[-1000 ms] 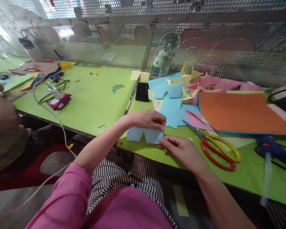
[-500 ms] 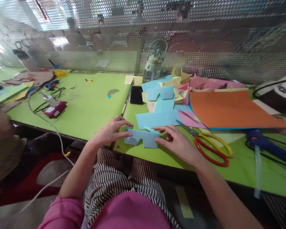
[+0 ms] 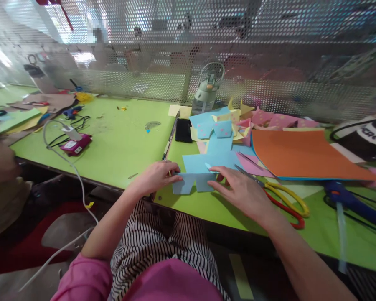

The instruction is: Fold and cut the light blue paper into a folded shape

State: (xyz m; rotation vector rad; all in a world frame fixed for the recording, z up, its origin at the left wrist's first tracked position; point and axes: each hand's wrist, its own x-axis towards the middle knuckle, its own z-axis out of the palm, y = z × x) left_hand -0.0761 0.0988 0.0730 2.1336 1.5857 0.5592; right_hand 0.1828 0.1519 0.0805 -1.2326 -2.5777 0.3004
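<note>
Near the front edge of the green table stands a light blue paper glasses cutout (image 3: 184, 185), two squarish panels joined along the top with a notch between them. My left hand (image 3: 158, 177) pinches its left end between thumb and fingers. At the other end my right hand (image 3: 238, 190) has the thumb in front and the fingers behind, closed on the paper. A narrow blue strip sticks up by the right fingertips. Behind it lies a blue paper sheet (image 3: 194, 162). Another pair of blue paper glasses with pink dots (image 3: 223, 129) rests on the paper pile.
Scissors (image 3: 288, 196) with red and yellow handles lie right of my right hand, near a blue glue gun (image 3: 347, 194). Orange sheets (image 3: 301, 152), a black phone (image 3: 184, 130) and a bottle (image 3: 207, 93) are farther back. A person's arm (image 3: 1, 154) shows at left.
Both hands have drawn the paper glasses more upright, and the left fingers have closed on the left end. The view has shifted slightly.
</note>
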